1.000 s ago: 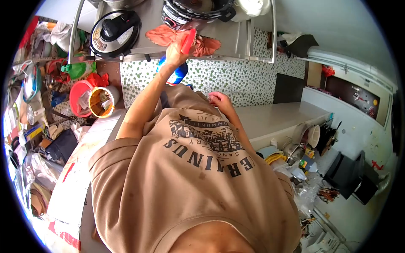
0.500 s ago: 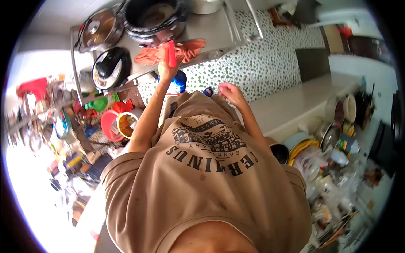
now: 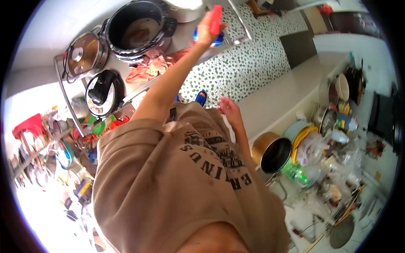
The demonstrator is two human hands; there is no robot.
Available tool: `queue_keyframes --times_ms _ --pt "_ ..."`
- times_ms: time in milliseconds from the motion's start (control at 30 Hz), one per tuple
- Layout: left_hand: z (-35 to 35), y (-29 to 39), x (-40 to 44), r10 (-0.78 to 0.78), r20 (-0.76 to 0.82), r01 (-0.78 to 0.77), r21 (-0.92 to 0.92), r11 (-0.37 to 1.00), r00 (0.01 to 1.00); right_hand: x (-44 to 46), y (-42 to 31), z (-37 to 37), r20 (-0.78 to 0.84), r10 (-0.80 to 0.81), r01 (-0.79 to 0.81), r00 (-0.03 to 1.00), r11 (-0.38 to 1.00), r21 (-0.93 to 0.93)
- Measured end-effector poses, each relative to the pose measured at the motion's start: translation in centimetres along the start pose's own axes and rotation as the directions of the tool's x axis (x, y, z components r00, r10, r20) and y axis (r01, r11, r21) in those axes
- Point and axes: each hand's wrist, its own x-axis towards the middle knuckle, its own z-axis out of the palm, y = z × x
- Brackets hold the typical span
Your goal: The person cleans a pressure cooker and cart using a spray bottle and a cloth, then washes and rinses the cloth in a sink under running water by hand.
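My left hand (image 3: pixel 206 31) is wrapped round the red top of a blue bottle (image 3: pixel 217 41), whose body hangs below my fingers, partly hidden. Its kind is hard to make out. The hand is over the right end of the metal counter (image 3: pixel 173 42), beside a white pot (image 3: pixel 185 12). Behind my forearm, an orange cloth (image 3: pixel 149 69) lies crumpled at the counter's front edge, below a large black pot (image 3: pixel 137 31). My right hand (image 3: pixel 230 110) hangs in front of my body holding nothing, its fingers loosely bent and apart.
A glass-lidded pan (image 3: pixel 86 55) and a black-handled lid (image 3: pixel 103 92) stand at the counter's left. To my right runs a pale ledge (image 3: pixel 295 86), with a gold pot (image 3: pixel 270 152) and many plastic items nearby. The floor (image 3: pixel 240 63) is green-speckled.
My left hand has carried the blue bottle up and to the right, away from the orange cloth. My body has turned with it. The right hand remains empty at my side.
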Motion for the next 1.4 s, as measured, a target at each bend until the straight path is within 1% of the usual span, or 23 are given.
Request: queue_keyframes --times_ms 67,133,200,267,333,400,467,533,600,667,700,733,800,833,867,900,1000,1067,1133,1233,1300,1333,1400 --pt "2.2 -3.3 1.2 0.197 -0.101 -0.190 0.077 0.979 0.975 -1.4 -0.5 0.9 0.019 0.022 -0.022 1.000 1.000 -0.020" --pt "2.9 -4.4 1.3 -0.042 0.022 0.037 0.189 0.981 0.999 -1.2 -0.6 1.6 0.028 0.062 -0.062 0.998 0.998 -0.029" --pt "2.6 -4.1 0.7 0.021 -0.011 -0.018 0.255 0.967 1.000 -1.2 0.1 1.9 0.029 0.058 -0.057 0.998 0.998 -0.022" --pt "0.7 -3.3 -0.8 0.213 -0.037 -0.202 0.184 0.962 0.976 0.3 -0.9 3.1 0.068 0.052 -0.047 0.996 0.996 -0.070" --pt "-2.5 -3.7 -5.7 0.209 0.115 -0.231 0.242 0.942 0.971 3.4 -1.5 4.7 0.159 -0.022 0.051 0.987 0.981 -0.185" --pt "-8.7 -3.1 -12.4 -0.130 0.363 0.007 0.319 0.948 0.923 8.3 -0.3 6.6 0.248 -0.098 0.143 0.964 0.975 -0.173" --pt "-14.3 -3.9 -17.9 -0.293 0.197 0.198 0.394 0.897 0.935 12.4 -2.3 10.3 0.268 -0.157 0.280 0.951 0.806 -0.522" --pt "-19.1 -5.9 -22.1 -0.491 0.122 0.396 0.440 0.806 0.863 16.5 -2.1 14.5 0.294 -0.311 0.429 0.904 0.652 -0.626" --pt "-22.8 -5.5 -23.3 -0.547 0.184 0.423 0.454 0.784 0.817 18.3 -2.6 19.0 0.254 -0.395 0.442 0.883 0.515 -0.734" --pt "-24.5 -5.6 -23.5 -0.636 0.217 0.538 0.376 0.755 0.740 19.5 -2.4 21.0 0.259 -0.266 0.351 0.928 0.400 -0.847" --pt "-24.8 -6.2 -24.0 -0.600 0.185 0.506 0.383 0.773 0.778 20.0 -1.6 21.1 0.283 -0.385 0.410 0.879 0.304 -0.860" --pt "-24.2 -6.6 -24.2 -0.688 0.106 0.636 0.303 0.710 0.718 19.8 -2.0 20.7 0.323 -0.373 0.433 0.870 0.263 -0.862" --pt "-23.7 -6.4 -24.2 -0.713 0.062 0.670 0.290 0.683 0.699 19.3 -3.0 19.9 0.567 -0.330 0.642 0.755 0.546 -0.538" --pt "-22.1 -5.4 -23.8 -0.675 -0.019 0.636 0.356 0.684 0.737 15.6 -5.7 20.1 0.587 -0.088 0.377 0.805 0.839 -0.391" --pt "-21.5 -4.3 -23.7 -0.639 -0.058 0.591 0.451 0.669 0.767 13.2 -7.0 20.5 0.596 0.072 0.193 0.800 0.909 -0.369" --pt "-21.1 -4.0 -23.2 -0.616 -0.062 0.564 0.483 0.670 0.785 11.1 -9.5 21.1 0.655 0.092 0.125 0.750 0.953 -0.277" --pt "-20.6 -3.3 -23.7 -0.608 -0.165 0.610 0.436 0.662 0.777 8.7 -8.6 20.8 0.805 0.035 0.134 0.592 0.981 -0.140" --pt "-20.7 -2.5 -25.7 -0.606 -0.293 0.671 0.394 0.628 0.740 9.6 -8.4 19.0 0.898 0.029 0.455 0.439 0.855 -0.250" --pt "-19.8 0.2 -29.2 -0.606 -0.433 0.744 0.341 0.575 0.667 10.5 -10.0 18.3 0.923 0.180 0.445 0.341 0.834 -0.327" --pt "-18.7 0.3 -26.3 -0.485 -0.593 0.735 0.301 0.607 0.643 11.5 -12.1 16.8 0.930 0.244 0.445 0.277 0.825 -0.349" --pt "-19.3 -1.4 -21.3 -0.375 -0.647 0.676 0.305 0.671 0.664 12.5 -12.5 16.3 0.948 0.198 0.490 0.251 0.819 -0.300" --pt "-19.9 -1.2 -20.1 -0.331 -0.685 0.664 0.297 0.686 0.649 14.3 -12.9 15.8 0.937 0.080 0.461 0.340 0.854 -0.240" --pt "-21.9 0.0 -18.8 -0.281 -0.694 0.638 0.327 0.697 0.663 15.7 -14.0 14.9 0.831 0.184 0.207 0.526 0.919 -0.335"
